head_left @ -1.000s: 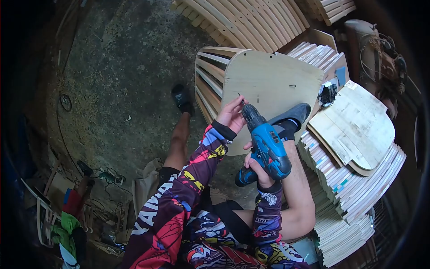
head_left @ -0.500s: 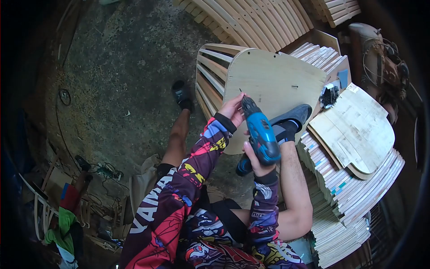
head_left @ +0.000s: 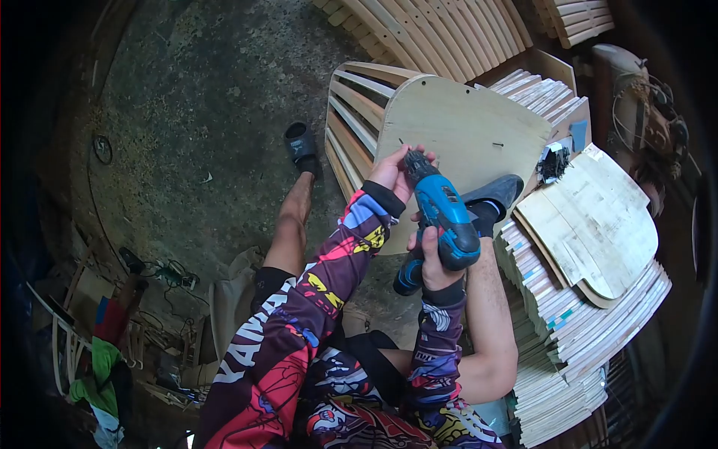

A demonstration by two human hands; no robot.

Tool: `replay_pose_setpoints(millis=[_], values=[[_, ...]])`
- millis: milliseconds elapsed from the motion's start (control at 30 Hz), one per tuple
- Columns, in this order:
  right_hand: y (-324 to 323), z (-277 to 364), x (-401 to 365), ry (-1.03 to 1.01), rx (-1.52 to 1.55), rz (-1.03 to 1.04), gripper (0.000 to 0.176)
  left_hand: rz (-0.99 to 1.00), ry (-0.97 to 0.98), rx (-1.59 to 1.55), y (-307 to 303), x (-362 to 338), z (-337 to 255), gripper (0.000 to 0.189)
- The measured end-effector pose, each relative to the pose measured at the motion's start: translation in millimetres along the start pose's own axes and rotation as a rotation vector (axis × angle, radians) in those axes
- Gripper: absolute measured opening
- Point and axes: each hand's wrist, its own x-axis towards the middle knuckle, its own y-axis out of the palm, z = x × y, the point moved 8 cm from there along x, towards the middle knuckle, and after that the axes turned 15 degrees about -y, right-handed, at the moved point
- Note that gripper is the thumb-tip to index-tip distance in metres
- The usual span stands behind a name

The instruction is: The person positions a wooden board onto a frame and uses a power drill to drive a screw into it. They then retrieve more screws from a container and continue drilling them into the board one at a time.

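Observation:
My right hand (head_left: 431,262) grips the handle of a blue cordless drill (head_left: 446,218), whose nose points up and to the left over a rounded plywood panel (head_left: 471,123). Curled around the drill's dark chuck (head_left: 416,162), my left hand (head_left: 394,170) has its fingertips on the tip, just off the panel's left part. The panel lies on a curved frame of wooden slats (head_left: 350,123). A small screw (head_left: 400,141) sticks out of the panel near my left fingers, and another screw (head_left: 495,144) stands at its right side.
Tall stacks of thin wooden strips (head_left: 583,322) fill the right, topped by plywood cutouts (head_left: 598,217). A box of dark screws (head_left: 553,161) sits beside the panel. More curved slats (head_left: 434,30) lie at the top. Cables and clutter (head_left: 157,277) cover the floor at lower left.
The drill has tilted more upright and risen slightly. My left hand's fingers have closed around the chuck. The view has drifted downward a little.

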Motion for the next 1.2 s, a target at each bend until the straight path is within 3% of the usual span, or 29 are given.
replay_pose_setpoints(millis=[167,333,467,567,600,667,733,900,1033,1200], values=[[4,1,14,0.033,-0.012,0.043,0.042,0.049,0.029,-0.01,6,4,-10,0.026],[5,-5,13,0.112,-0.031,0.041,0.042,-0.03,0.013,-0.006,-1,7,-12,0.026],[7,0,17,0.056,-0.076,0.048,0.04,-0.08,0.041,-0.03,-1,7,-13,0.028],[10,-22,21,0.246,-0.093,0.073,0.035,-0.084,0.049,-0.034,-11,17,-26,0.029],[11,-23,22,0.238,-0.093,0.074,0.035,-0.077,0.053,-0.031,-9,18,-29,0.029],[12,-16,23,0.039,-0.131,0.044,0.031,-0.116,0.001,-0.003,-12,16,-26,0.027],[10,-21,21,0.086,-0.108,-0.022,0.031,-0.107,0.008,-0.013,-12,15,-27,0.026],[13,-18,24,0.127,-0.158,0.125,0.023,-0.078,0.007,-0.016,-10,14,-25,0.021],[9,-24,25,0.132,-0.155,0.145,0.02,-0.008,0.004,0.016,-11,24,-27,0.022],[8,-25,25,0.135,-0.237,0.156,0.017,-0.066,0.046,-0.12,-28,42,-31,0.012]])
